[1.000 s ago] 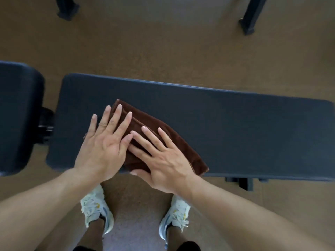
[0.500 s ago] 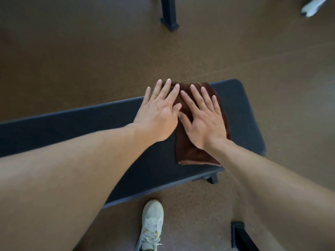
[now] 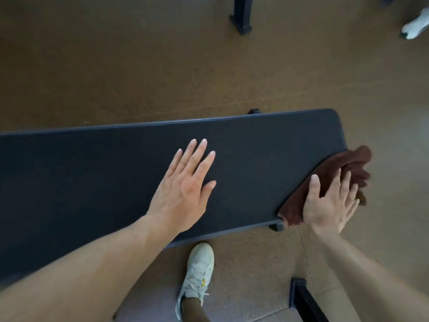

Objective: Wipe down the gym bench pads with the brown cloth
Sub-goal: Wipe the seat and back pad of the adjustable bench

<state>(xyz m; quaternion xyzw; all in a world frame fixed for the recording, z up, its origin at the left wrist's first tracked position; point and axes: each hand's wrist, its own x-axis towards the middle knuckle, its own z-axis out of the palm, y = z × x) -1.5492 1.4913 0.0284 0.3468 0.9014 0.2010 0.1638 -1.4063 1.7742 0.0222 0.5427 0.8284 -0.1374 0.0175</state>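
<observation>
The long dark bench pad (image 3: 267, 154) runs across the middle of the view, its right end rounded. My left hand (image 3: 185, 187) lies flat and spread on the pad's middle, holding nothing. The brown cloth (image 3: 341, 168) hangs bunched over the pad's right end, part of it off the edge. My right hand (image 3: 329, 205) presses on the cloth at that near right corner, thumb up on the cloth and fingers spread over it. Part of the cloth is hidden under that hand.
Brown gym floor surrounds the bench. My white shoe (image 3: 197, 275) stands just in front of the pad. A dark equipment foot (image 3: 241, 17) sits at the top, another dark frame piece (image 3: 304, 298) at the bottom right, and a person's white shoe (image 3: 415, 26) at the top right.
Both hands slid the cloth from the pad's left end to its right end. Now my left hand is off the cloth, flat on bare pad, while my right hand carried the cloth over the end.
</observation>
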